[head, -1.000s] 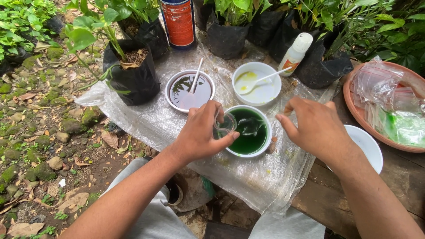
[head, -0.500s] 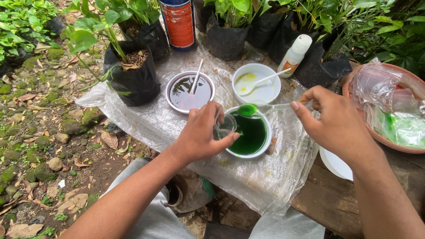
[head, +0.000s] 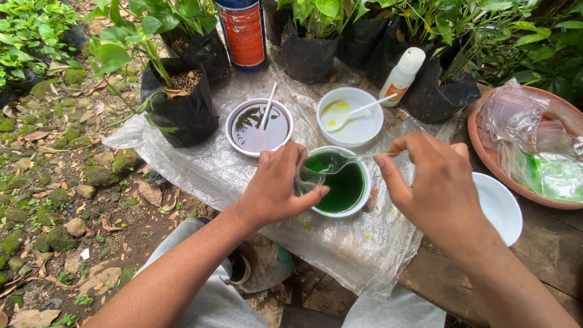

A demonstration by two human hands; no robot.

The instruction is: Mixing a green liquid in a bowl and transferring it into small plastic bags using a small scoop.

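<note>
On the plastic-covered tabletop (head: 200, 176), the bowl of green liquid (head: 343, 182) sits between both hands. The spoon (head: 340, 161) should stay level and low over the small clear container (head: 308, 177), so nothing drips. The right hand (head: 437, 188) pinches the spoon's handle; the left hand (head: 276, 188) curls its fingers (head: 313, 195) around that container.

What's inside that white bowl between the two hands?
The white bowl holds dark green liquid. The right hand holds a spoon over it. The left hand covers its near-left rim.
</note>
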